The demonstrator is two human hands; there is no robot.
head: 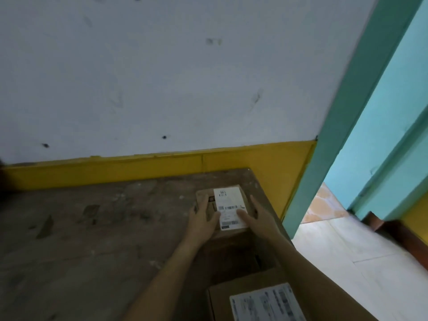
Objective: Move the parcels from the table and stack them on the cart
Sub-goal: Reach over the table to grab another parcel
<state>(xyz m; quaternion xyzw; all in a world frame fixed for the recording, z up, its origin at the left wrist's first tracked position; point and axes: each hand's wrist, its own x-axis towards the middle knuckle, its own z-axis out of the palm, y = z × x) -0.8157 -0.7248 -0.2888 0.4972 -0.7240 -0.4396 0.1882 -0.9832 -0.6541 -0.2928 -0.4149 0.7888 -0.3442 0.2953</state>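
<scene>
A small brown cardboard parcel with a white shipping label lies near the far right corner of a worn wooden table. My left hand rests on its left side, fingers spread over the top. My right hand presses against its right side, thumb lying on the label. Both hands grip the parcel between them. A second, larger brown parcel with a white label sits at the table's near edge, under my right forearm. No cart is in view.
A white wall with a yellow lower band runs behind the table. To the right stands a teal door frame, and beyond it a pale tiled floor.
</scene>
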